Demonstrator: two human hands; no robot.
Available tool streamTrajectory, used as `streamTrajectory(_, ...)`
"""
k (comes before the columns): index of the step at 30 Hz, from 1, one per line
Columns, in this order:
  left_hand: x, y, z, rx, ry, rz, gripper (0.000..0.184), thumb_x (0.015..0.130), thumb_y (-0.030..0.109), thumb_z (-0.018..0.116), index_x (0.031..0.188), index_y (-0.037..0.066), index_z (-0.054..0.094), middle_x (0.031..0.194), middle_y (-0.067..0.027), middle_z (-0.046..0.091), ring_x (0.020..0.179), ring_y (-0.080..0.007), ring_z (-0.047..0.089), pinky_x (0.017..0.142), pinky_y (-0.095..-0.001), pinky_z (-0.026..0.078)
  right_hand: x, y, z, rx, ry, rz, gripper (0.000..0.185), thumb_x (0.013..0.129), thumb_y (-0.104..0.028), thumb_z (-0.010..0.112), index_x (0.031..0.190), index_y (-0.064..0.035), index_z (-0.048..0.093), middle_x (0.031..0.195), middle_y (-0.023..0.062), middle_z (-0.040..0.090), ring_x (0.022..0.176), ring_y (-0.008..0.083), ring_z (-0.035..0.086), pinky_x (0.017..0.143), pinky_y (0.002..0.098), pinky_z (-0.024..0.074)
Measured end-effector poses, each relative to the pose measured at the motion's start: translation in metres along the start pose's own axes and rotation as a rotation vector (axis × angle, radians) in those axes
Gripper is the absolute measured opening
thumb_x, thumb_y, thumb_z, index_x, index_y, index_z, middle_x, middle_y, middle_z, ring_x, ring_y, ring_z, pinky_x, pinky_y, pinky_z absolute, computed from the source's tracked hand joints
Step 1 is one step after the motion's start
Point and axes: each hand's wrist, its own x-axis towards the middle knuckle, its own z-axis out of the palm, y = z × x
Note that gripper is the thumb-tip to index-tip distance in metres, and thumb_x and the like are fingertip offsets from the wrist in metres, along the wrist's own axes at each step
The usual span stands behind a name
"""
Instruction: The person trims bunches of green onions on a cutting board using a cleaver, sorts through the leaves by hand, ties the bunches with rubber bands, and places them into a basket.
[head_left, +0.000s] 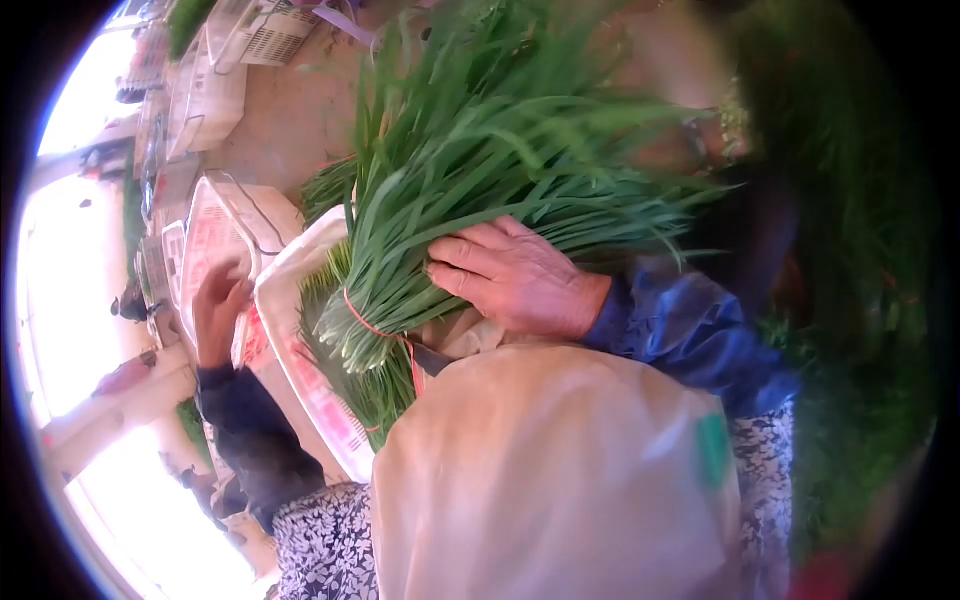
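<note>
A thick bunch of garlic chives [450, 200] fans out in front of my body, its pale cut ends at the lower left with a red band around them. My right hand [520, 280], in a blue sleeve, rests across this bunch with its fingers bent over the leaves, gripping it. Under the cut ends stands a white plastic basket [285, 275] holding more banded chives [385, 405]. Off to the left, my left hand [220, 308] hovers beside the basket's outer side, slightly blurred, fingers loosely curled and apart, with nothing visible in it.
Another white and pink basket [215, 215] with a wire handle stands beyond my left hand. More pale crates [210, 105] are stacked at the upper left. Dark greens [865, 300] fill the right side. A beige apron [550, 470] covers my front.
</note>
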Motion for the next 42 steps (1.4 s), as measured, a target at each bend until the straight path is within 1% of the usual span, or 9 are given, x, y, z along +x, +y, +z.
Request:
streamTrajectory(4,0.040,0.092,0.098,0.047,-0.467,0.213,0.092,0.075,0.018,0.082,0.150,0.000,0.031,0.131,-0.0182,0.055,0.114,-0.0203,0.057,0.095,-0.0352,0.047,-0.015,0.007,-0.003,0.104,-0.030,0.020,0.039,0.073,-0.017,0.064,0.109,-0.0016,0.064,0.127,0.0128,0.058,0.121,0.0321,0.052,0.095,0.0435,0.0430)
streamTrajectory(6,0.048,0.110,0.151,0.101,-0.458,0.562,0.109,0.067,0.025,0.087,0.152,0.001,0.024,0.132,-0.0208,0.053,0.124,-0.0276,0.053,0.100,-0.0383,0.044,-0.020,0.007,-0.009,0.133,-0.028,0.066,0.037,0.073,-0.017,0.064,0.106,-0.0015,0.065,0.126,0.0124,0.058,0.121,0.0322,0.053,0.095,0.0442,0.0438)
streamTrajectory(9,0.044,0.153,0.182,0.309,-0.332,0.544,0.112,0.066,0.028,0.087,0.153,0.002,0.021,0.136,-0.0233,0.051,0.128,-0.0333,0.051,0.102,-0.0394,0.044,-0.032,-0.001,-0.030,0.064,-0.056,0.081,0.034,0.072,-0.014,0.065,0.103,-0.0008,0.065,0.124,0.0127,0.059,0.123,0.0342,0.052,0.092,0.0464,0.0464)
streamTrajectory(16,0.069,0.150,0.194,0.028,-0.328,0.498,0.096,0.072,0.009,0.078,0.151,0.000,0.025,0.125,-0.0210,0.063,0.113,-0.0272,0.063,0.095,-0.0365,0.049,0.000,-0.003,-0.036,-0.053,0.143,-0.166,0.036,0.071,-0.019,0.069,0.101,-0.0010,0.062,0.123,0.0152,0.057,0.121,0.0372,0.051,0.090,0.0477,0.0474)
streamTrajectory(18,0.076,0.150,0.191,-0.164,-0.304,0.505,0.085,0.072,0.000,0.073,0.147,-0.001,0.032,0.122,-0.0159,0.064,0.109,-0.0197,0.063,0.092,-0.0320,0.049,0.010,0.009,-0.016,-0.128,0.032,0.146,0.048,0.070,-0.025,0.073,0.110,-0.0016,0.060,0.121,0.0158,0.055,0.115,0.0341,0.052,0.095,0.0470,0.0434)
streamTrajectory(21,0.079,0.151,0.177,-0.392,-0.184,0.423,0.073,0.071,-0.008,0.068,0.139,-0.001,0.042,0.116,-0.0072,0.063,0.103,-0.0152,0.060,0.091,-0.0299,0.049,-0.006,0.011,-0.012,-0.179,-0.012,0.209,0.060,0.068,-0.028,0.077,0.117,-0.0012,0.057,0.120,0.0148,0.054,0.109,0.0304,0.051,0.096,0.0442,0.0396)
streamTrajectory(31,0.075,0.142,0.179,-0.462,-0.077,0.435,0.074,0.072,-0.005,0.068,0.141,0.000,0.040,0.118,-0.0077,0.062,0.106,-0.0169,0.060,0.093,-0.0307,0.048,-0.030,0.002,-0.017,-0.105,-0.189,0.289,0.054,0.071,-0.024,0.077,0.116,-0.0001,0.059,0.118,0.0158,0.055,0.102,0.0323,0.053,0.086,0.0440,0.0451)
streamTrajectory(38,0.059,0.153,0.187,-0.460,-0.081,0.413,0.080,0.072,-0.004,0.064,0.146,0.001,0.035,0.125,-0.0095,0.059,0.113,-0.0178,0.057,0.097,-0.0315,0.046,0.018,0.011,-0.028,-0.064,-0.016,0.272,0.062,0.079,-0.032,0.073,0.131,-0.0042,0.052,0.125,0.0187,0.051,0.085,0.0339,0.061,0.070,0.0421,0.0533)
streamTrajectory(42,0.062,0.148,0.180,-0.541,-0.018,0.406,0.080,0.072,-0.005,0.064,0.146,0.001,0.033,0.125,-0.0100,0.058,0.112,-0.0174,0.058,0.097,-0.0309,0.046,0.001,0.012,-0.019,-0.062,-0.317,0.468,0.065,0.084,-0.038,0.070,0.136,-0.0059,0.048,0.132,0.0209,0.046,0.090,0.0350,0.063,0.072,0.0436,0.0546)
